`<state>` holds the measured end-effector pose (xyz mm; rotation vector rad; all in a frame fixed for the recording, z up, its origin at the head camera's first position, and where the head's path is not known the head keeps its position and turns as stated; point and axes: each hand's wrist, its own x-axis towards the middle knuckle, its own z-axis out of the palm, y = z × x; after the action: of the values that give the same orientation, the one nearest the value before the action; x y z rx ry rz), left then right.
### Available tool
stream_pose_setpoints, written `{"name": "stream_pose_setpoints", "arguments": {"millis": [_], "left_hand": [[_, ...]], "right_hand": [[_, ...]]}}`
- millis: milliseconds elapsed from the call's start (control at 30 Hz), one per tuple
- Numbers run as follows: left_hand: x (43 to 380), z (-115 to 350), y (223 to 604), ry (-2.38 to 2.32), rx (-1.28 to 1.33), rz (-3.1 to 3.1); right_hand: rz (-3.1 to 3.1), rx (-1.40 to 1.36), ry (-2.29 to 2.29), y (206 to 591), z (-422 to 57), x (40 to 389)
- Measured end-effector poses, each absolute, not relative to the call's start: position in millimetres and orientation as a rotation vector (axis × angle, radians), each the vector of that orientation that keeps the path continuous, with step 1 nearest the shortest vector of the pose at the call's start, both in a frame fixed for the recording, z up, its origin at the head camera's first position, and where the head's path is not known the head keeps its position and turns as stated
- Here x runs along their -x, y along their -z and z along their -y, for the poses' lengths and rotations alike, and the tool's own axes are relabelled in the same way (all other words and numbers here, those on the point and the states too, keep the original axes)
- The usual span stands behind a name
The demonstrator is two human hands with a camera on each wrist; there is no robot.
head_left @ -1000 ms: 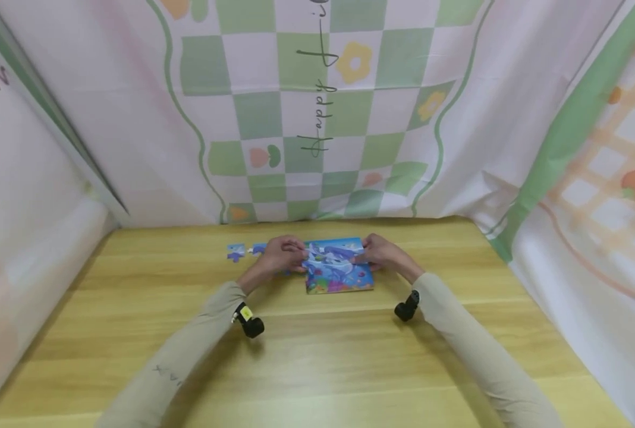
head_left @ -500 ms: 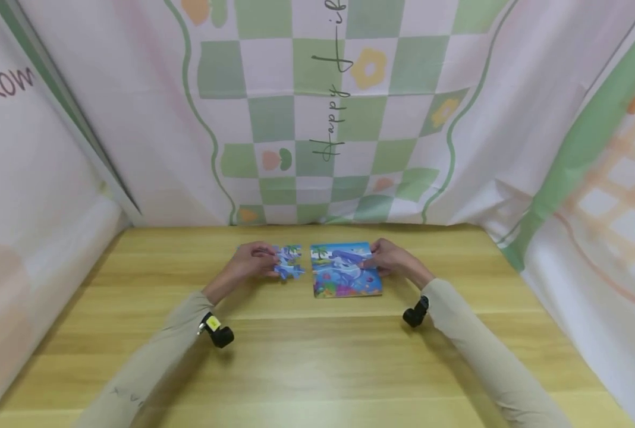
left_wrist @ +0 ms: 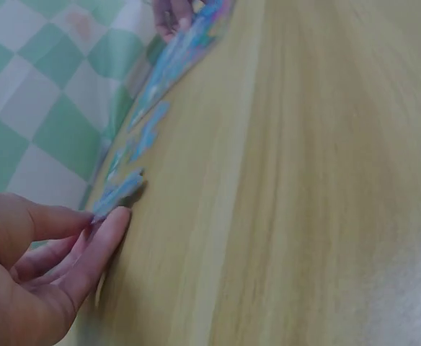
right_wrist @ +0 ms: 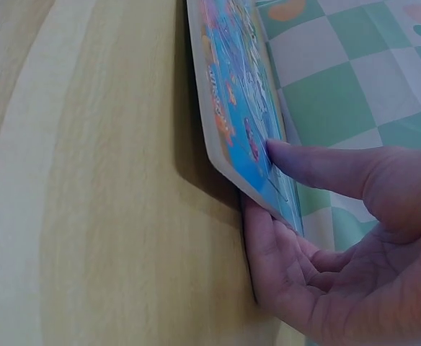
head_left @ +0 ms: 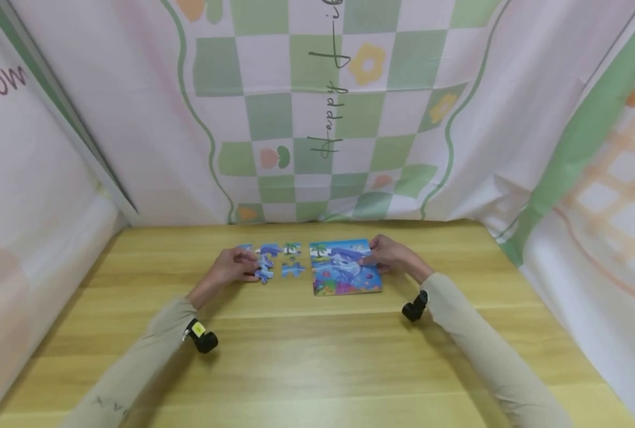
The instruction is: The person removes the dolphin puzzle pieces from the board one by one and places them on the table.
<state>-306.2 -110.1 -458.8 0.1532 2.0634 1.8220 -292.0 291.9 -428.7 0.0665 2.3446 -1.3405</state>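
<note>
My left hand [head_left: 228, 266] pinches a blue jigsaw piece [head_left: 264, 269] between thumb and fingers, low over the table. In the left wrist view this jigsaw piece [left_wrist: 118, 194] is held by one edge, tilted. More jigsaw pieces [head_left: 293, 269] lie just right of it and behind it, in loose rows. To their right is a dolphin puzzle board [head_left: 339, 280] with a bright sea picture. My right hand [head_left: 392, 254] grips its right edge. The right wrist view has the thumb [right_wrist: 318, 169] on top of the board and the fingers under it, the near edge raised off the table.
The wooden table [head_left: 317, 356] reaches back to a green-and-white checked curtain [head_left: 328, 119] close behind the pieces. White cloth walls [head_left: 44, 178] stand on both sides. A small black camera [head_left: 204, 339] is strapped at each wrist.
My left hand has moved left from the board's left edge, uncovering several pieces between it and the board, and now holds a piece. The right hand keeps its grip on the board.
</note>
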Motion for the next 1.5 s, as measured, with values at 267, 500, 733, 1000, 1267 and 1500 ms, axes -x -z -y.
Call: {"name": "stream_pose_setpoints", "arguments": {"millis": [267,500,733,1000,1267,1500], "left_hand": [[301,111,452,-1.600,-0.254,-2.357],[297,117,445,-1.337,-0.399,-2.441],[297,116,448,-1.294,-0.472,-2.503],[299,114,451,-1.270,-0.499,-2.558],[295,112,456,-1.264,-0.490,-2.594],[292,112,456,-1.245,-0.506,-2.613]], "right_hand": [[-2.375,-0.106,1.307,429,-288,291],[-2.351,-0.045,1.330,427,-290,291],[-2.370,-0.066,1.319,426,-289,294],[-2.373,-0.180,1.309,428,-293,294],[-2.348,-0.176,1.337,427,-296,290],[-2.336,-0.148,1.353,426,-298,289]]}}
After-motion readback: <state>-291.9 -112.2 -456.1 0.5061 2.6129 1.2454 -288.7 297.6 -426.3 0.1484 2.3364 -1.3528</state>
